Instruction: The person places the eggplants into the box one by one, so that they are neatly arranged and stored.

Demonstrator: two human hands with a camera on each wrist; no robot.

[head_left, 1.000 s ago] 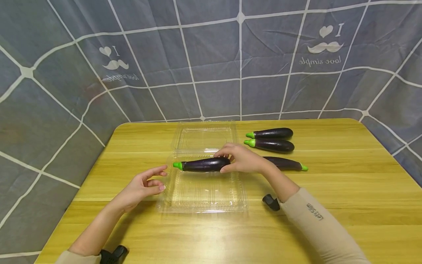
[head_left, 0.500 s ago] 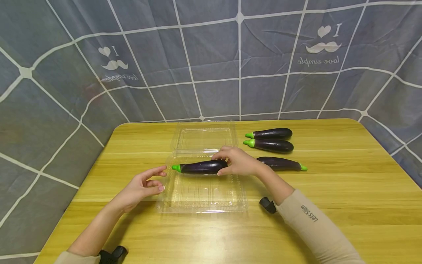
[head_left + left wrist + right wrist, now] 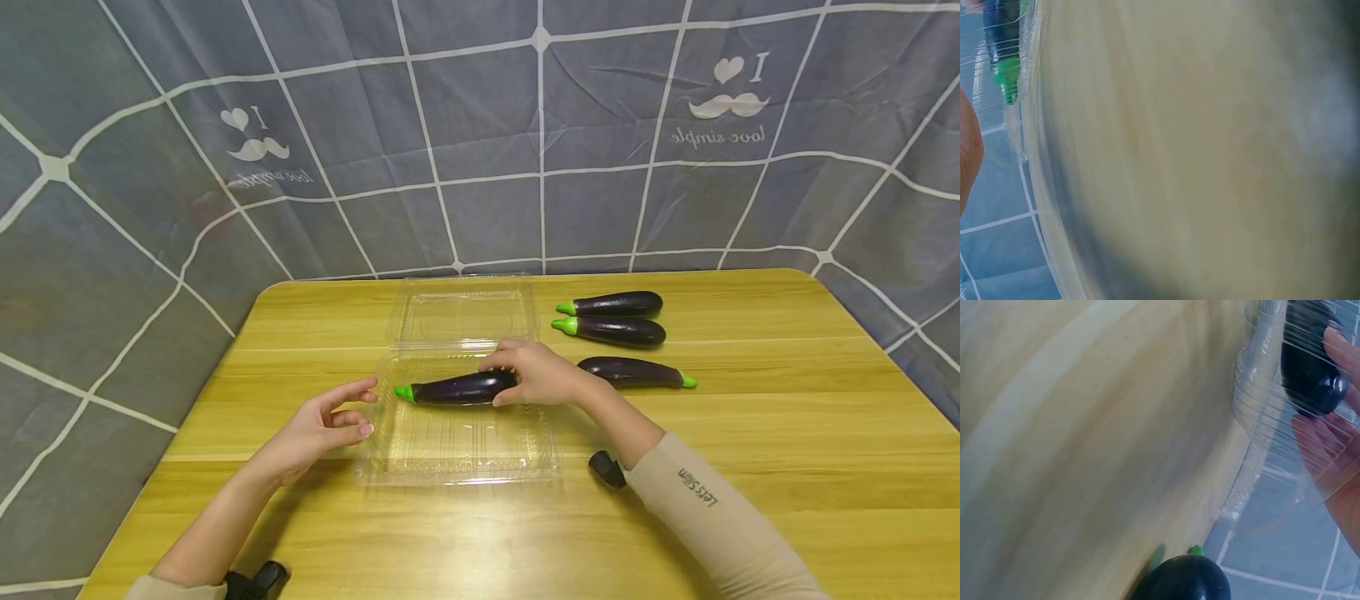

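Note:
A dark purple eggplant [image 3: 461, 389] with a green stem lies sideways in the back part of a clear plastic clamshell box [image 3: 465, 481]. My right hand [image 3: 536, 375] grips its thick right end between thumb and fingers. In the right wrist view the eggplant [image 3: 1310, 369] and the fingers show through the box's clear wall. To the left of the box, my left hand [image 3: 318, 429] hovers near the rim with loosely bent fingers and holds nothing. The left wrist view catches the eggplant's green stem [image 3: 1007, 78] behind the clear wall.
The box's lid [image 3: 465, 310] lies folded back behind it. Two more eggplants [image 3: 618, 331] sit side by side at the back right. Another eggplant [image 3: 637, 372] lies right of the box, partly behind my right forearm. A grey checked cloth [image 3: 480, 142] hangs behind the wooden table [image 3: 787, 417].
My right hand has brought the eggplant down and slightly toward me, from above the box's back edge into the box. The left hand has stayed almost still.

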